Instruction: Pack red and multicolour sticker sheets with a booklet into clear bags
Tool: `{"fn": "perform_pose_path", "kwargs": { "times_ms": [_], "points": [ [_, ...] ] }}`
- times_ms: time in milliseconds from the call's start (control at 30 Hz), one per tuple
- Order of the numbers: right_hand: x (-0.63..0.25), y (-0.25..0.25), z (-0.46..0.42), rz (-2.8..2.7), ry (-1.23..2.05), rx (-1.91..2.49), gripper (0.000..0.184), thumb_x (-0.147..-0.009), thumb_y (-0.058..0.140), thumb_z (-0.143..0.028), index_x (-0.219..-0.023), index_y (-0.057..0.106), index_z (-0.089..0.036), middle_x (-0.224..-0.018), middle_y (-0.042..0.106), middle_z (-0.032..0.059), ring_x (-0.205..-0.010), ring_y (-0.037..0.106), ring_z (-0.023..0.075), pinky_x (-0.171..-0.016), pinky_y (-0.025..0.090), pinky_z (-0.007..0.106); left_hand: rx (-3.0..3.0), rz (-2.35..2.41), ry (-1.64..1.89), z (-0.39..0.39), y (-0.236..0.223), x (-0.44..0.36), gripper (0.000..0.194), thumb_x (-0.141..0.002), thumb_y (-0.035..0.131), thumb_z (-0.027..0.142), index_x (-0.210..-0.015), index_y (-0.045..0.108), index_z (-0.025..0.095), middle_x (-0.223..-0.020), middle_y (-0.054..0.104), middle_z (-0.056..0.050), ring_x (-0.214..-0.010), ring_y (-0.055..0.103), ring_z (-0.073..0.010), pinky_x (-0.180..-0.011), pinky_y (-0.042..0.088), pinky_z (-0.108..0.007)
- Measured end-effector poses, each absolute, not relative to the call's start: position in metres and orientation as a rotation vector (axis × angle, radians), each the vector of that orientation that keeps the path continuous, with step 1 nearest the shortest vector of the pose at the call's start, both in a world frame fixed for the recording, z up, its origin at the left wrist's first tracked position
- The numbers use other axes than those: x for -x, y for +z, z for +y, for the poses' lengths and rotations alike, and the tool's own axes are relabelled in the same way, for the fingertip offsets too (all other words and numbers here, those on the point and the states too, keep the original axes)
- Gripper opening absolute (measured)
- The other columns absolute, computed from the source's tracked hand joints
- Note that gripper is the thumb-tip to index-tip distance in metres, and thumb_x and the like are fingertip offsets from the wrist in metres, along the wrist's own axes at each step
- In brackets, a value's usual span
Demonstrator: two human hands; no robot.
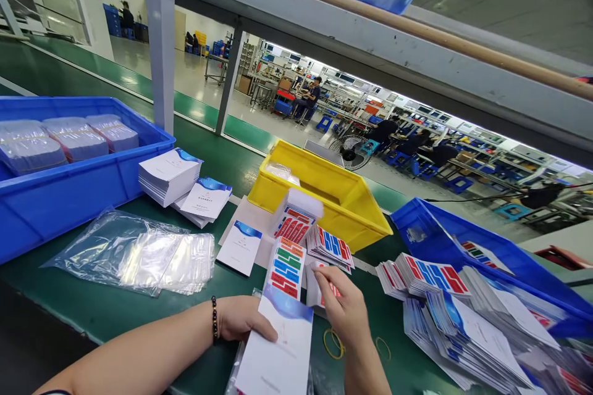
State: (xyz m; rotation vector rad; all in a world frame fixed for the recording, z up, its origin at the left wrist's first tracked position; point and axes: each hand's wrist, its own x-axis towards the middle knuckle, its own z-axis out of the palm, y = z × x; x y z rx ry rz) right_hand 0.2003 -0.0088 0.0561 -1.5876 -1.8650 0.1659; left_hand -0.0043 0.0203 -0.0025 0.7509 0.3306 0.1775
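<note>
My left hand [243, 319], with a beaded bracelet at the wrist, grips a white booklet [278, 355] with a blue wavy band, thumb on top. A sheet of red, green and blue stickers [286, 268] extends past the booklet's far edge. My right hand [345, 305] is closed in a pinch over a small white stack with red print [315, 289]; whether anything is between the fingertips is hidden. Just beyond stand a stack of red-printed sheets [295, 225] and a pile of red and blue sticker sheets [331, 245]. Another booklet [239, 248] lies flat to the left.
Clear plastic bags [139, 253] lie on the green table at left, below stacked booklets [169, 173]. A blue bin [92, 191] holds wrapped bundles. Behind is a yellow bin [324, 194]. Booklet piles [482, 333] and another blue bin [426, 228] are at right. Rubber bands [340, 352] lie near my right wrist.
</note>
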Motion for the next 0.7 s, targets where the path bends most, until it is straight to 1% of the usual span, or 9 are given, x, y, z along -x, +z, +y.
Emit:
{"fn": "perform_pose_path", "kwargs": {
  "times_ms": [67, 133, 167, 267, 367, 467, 567, 633, 700],
  "points": [
    [-0.204, 0.043, 0.018, -1.948, 0.071, 1.839, 0.023, -0.085, 0.041, -0.025, -0.089, 0.063, -0.018, -0.095, 0.063, 0.009, -0.091, 0.058, 0.0226, -0.08, 0.044, 0.034, -0.836, 0.329, 0.113, 0.02, 0.002, 0.006, 0.038, -0.048, 0.079, 0.026, -0.082, 0.069, 0.014, -0.083, 0.07, -0.005, -0.081, 0.062, -0.0218, -0.083, 0.044, -0.036],
    [-0.206, 0.033, 0.042, -1.955, 0.046, 1.933, 0.023, -0.08, 0.049, -0.023, -0.098, 0.062, -0.016, -0.104, 0.062, 0.0118, -0.098, 0.055, 0.0261, -0.084, 0.041, 0.038, -0.889, 0.352, 0.095, 0.021, 0.004, 0.008, 0.041, -0.047, 0.081, 0.033, -0.082, 0.069, 0.015, -0.084, 0.07, -0.004, -0.082, 0.063, -0.0217, -0.085, 0.043, -0.036],
    [-0.206, 0.03, 0.052, -1.95, 0.037, 1.978, 0.024, -0.076, 0.053, -0.022, -0.098, 0.062, -0.016, -0.104, 0.062, 0.0133, -0.1, 0.054, 0.0282, -0.085, 0.039, 0.04, -0.898, 0.362, 0.098, 0.021, 0.004, 0.008, 0.042, -0.048, 0.081, 0.036, -0.082, 0.069, 0.016, -0.085, 0.07, -0.004, -0.083, 0.063, -0.0217, -0.086, 0.043, -0.037],
    [-0.209, 0.024, 0.068, -1.913, 0.034, 2.072, 0.021, -0.068, 0.064, -0.023, -0.087, 0.064, -0.015, -0.092, 0.065, 0.0158, -0.094, 0.056, 0.0329, -0.082, 0.036, 0.043, -0.865, 0.391, 0.133, 0.022, -0.003, 0.007, 0.04, -0.056, 0.077, 0.043, -0.082, 0.068, 0.014, -0.088, 0.069, -0.007, -0.084, 0.064, -0.0223, -0.087, 0.044, -0.037],
    [-0.212, 0.021, 0.071, -1.863, 0.049, 2.114, 0.017, -0.064, 0.068, -0.026, -0.076, 0.063, -0.016, -0.083, 0.066, 0.0147, -0.087, 0.057, 0.0334, -0.077, 0.035, 0.043, -0.805, 0.448, 0.169, 0.022, -0.012, 0.003, 0.039, -0.059, 0.075, 0.045, -0.079, 0.067, 0.013, -0.085, 0.069, -0.008, -0.082, 0.064, -0.0226, -0.086, 0.044, -0.039],
    [-0.216, 0.019, 0.069, -1.783, 0.08, 2.086, 0.014, -0.063, 0.067, -0.026, -0.072, 0.061, -0.017, -0.078, 0.065, 0.0122, -0.084, 0.057, 0.0311, -0.074, 0.036, 0.041, -0.77, 0.49, 0.17, 0.02, -0.017, 0.001, 0.039, -0.058, 0.075, 0.045, -0.076, 0.067, 0.012, -0.082, 0.069, -0.008, -0.079, 0.065, -0.0219, -0.086, 0.044, -0.039],
    [-0.218, 0.018, 0.063, -1.683, 0.163, 1.995, 0.009, -0.067, 0.061, -0.026, -0.064, 0.057, -0.019, -0.067, 0.062, 0.0072, -0.071, 0.057, 0.025, -0.066, 0.037, 0.035, -0.728, 0.485, 0.176, 0.02, -0.019, 0.0, 0.037, -0.057, 0.076, 0.042, -0.076, 0.067, 0.012, -0.081, 0.069, -0.008, -0.078, 0.064, -0.0208, -0.087, 0.043, -0.037],
    [-0.222, 0.02, 0.058, -1.599, 0.245, 1.91, 0.015, -0.071, 0.057, -0.031, -0.061, 0.054, -0.02, -0.06, 0.059, 0.0029, -0.06, 0.055, 0.0202, -0.059, 0.039, 0.031, -0.689, 0.459, 0.182, 0.02, -0.021, -0.001, 0.034, -0.058, 0.076, 0.039, -0.077, 0.067, 0.011, -0.082, 0.069, -0.008, -0.079, 0.064, -0.0205, -0.086, 0.043, -0.036],
    [-0.229, 0.025, 0.05, -1.479, 0.309, 1.819, 0.022, -0.075, 0.053, -0.039, -0.066, 0.056, -0.02, -0.058, 0.058, 0.0007, -0.054, 0.053, 0.0168, -0.054, 0.04, 0.028, -0.65, 0.454, 0.194, 0.02, -0.022, -0.002, 0.032, -0.058, 0.077, 0.035, -0.076, 0.067, 0.011, -0.081, 0.069, -0.008, -0.08, 0.064, -0.0209, -0.086, 0.043, -0.036]
  ]
}}
